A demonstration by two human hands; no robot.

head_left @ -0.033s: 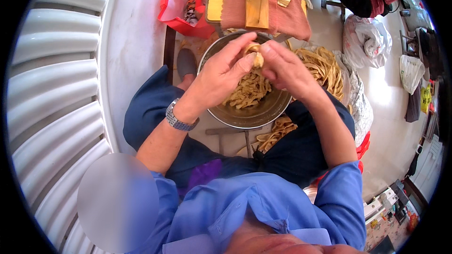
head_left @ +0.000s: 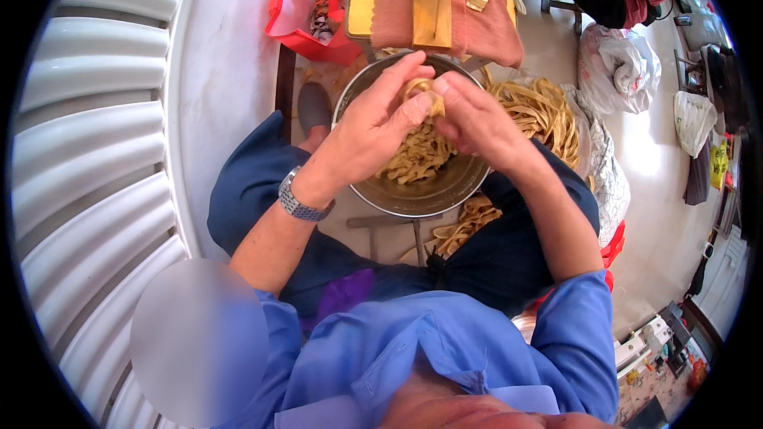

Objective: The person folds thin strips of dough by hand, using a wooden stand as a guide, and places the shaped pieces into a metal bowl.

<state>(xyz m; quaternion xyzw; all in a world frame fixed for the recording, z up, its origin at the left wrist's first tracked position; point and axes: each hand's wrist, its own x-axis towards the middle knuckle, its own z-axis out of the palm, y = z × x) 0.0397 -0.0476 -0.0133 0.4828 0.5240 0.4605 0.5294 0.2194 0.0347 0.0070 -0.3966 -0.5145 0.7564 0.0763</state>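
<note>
My left hand (head_left: 372, 129), with a metal watch (head_left: 300, 195) on its wrist, and my right hand (head_left: 486, 121) meet above a round metal pot (head_left: 413, 212). Between their fingertips is a pale tan strip (head_left: 424, 98), looped or folded; both hands are closed on it. My left thumb presses on it from below. Several short, twisted tan pieces (head_left: 420, 157) lie in the pot beneath. The pot rests between my knees. Right of it is a heap of long flat tan strips (head_left: 544, 115), and more strips (head_left: 467, 222) lie below the pot.
Beyond the pot stands a small stand (head_left: 389, 0) covered with reddish cloth, with a wooden piece (head_left: 433, 12) tied across it by cord. A red bag (head_left: 318, 44) sits at its left. White plastic bags (head_left: 620, 67) are on the right. A white slatted radiator (head_left: 103, 143) runs along the left.
The tan strip and my fingertips around it have shifted slightly; the strip now shows a wider loop. My right fingers have moved a little left. The rest looks the same.
</note>
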